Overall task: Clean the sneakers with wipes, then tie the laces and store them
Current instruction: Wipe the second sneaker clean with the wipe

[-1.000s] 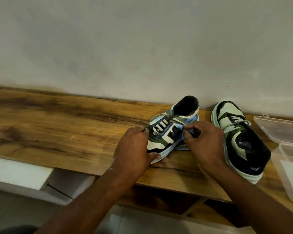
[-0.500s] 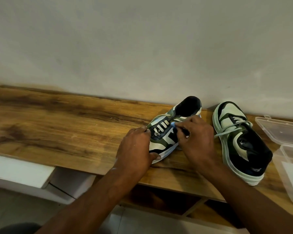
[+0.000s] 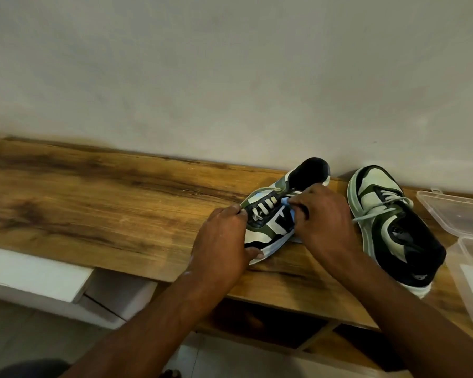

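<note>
A green, black and white sneaker (image 3: 273, 222) lies tilted on the wooden tabletop (image 3: 99, 203), toe toward me. My left hand (image 3: 224, 241) grips its toe end, thumb under the sole. My right hand (image 3: 322, 219) pinches a pale blue wipe (image 3: 290, 208) against the sneaker's side near the laces. The second sneaker (image 3: 393, 230) stands upright to the right, its laces loose and trailing; neither hand touches it.
An open clear plastic box (image 3: 467, 241) with its lid raised sits at the table's right edge. A plain wall runs behind the table. White boards (image 3: 38, 274) lie below the table's front edge on the left.
My right hand has slid the wipe from the sneaker's heel side toward the laces. The left hand keeps its grip on the toe.
</note>
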A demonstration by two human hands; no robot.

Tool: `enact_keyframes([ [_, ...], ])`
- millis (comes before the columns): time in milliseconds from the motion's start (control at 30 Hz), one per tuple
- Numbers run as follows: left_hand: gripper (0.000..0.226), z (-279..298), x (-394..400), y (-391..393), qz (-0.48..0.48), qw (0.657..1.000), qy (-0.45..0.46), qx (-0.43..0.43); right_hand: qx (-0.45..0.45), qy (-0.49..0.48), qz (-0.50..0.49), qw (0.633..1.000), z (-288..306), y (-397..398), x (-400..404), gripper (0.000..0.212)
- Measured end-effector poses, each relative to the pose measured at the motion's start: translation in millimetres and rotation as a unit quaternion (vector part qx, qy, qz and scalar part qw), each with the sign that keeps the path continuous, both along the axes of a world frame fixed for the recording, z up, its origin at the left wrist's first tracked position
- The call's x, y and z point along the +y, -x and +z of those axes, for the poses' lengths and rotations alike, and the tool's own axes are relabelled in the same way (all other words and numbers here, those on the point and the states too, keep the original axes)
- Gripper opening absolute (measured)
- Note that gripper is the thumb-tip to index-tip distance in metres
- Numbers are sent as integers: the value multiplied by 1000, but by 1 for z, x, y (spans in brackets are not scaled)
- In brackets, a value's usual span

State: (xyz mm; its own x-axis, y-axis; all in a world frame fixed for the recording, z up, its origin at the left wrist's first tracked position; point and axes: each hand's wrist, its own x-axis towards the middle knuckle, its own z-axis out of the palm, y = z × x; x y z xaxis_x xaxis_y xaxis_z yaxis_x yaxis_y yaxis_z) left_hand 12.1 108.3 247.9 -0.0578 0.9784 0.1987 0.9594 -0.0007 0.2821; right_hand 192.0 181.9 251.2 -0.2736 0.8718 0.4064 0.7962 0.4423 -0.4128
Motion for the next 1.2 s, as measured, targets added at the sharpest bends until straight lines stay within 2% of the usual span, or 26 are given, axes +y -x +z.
enact_keyframes([
  [67, 76, 0, 0, 0, 2, 1000, 0, -2, -14, 6, 26, 1000, -3, 10, -13, 27],
  [167, 63, 0, 1, 2, -1, 1000, -7, -4, -32, 24, 137, 990, -10, 28, -36, 28],
  [233, 61, 0, 1, 2, -3, 1000, -8, -3, -26, 31, 174, 984, -10, 28, -36, 27],
  [367, 77, -1, 0, 3, 4, 1000, -3, -6, 25, 3, 69, 997, -5, 3, -10, 22],
  [467, 80, 0, 0, 3, -1, 1000, -1, -8, 38, -14, 2, 999, -5, -7, -3, 21],
  [733, 67, -2, 0, 4, 3, 1000, -7, -2, 18, 31, 158, 987, -19, 24, -50, 28],
  [833, 81, -1, 0, 4, 7, 1000, -1, -3, 36, 22, 112, 993, -15, 11, -34, 20],
  [933, 83, 1, -1, 2, 0, 1000, 4, -9, 70, -2, 10, 997, -11, -13, -11, 15],
  [1000, 83, 2, -1, 2, 0, 1000, 7, -8, 76, -18, -21, 997, -11, -20, -4, 16],
  [1100, 82, 2, -1, 2, 0, 1000, 7, -3, 58, -6, -12, 998, -16, -10, -16, 20],
  [1200, 81, 1, -1, 2, 7, 1000, 7, 7, 40, 16, 50, 998, -24, 8, -43, 22],
])
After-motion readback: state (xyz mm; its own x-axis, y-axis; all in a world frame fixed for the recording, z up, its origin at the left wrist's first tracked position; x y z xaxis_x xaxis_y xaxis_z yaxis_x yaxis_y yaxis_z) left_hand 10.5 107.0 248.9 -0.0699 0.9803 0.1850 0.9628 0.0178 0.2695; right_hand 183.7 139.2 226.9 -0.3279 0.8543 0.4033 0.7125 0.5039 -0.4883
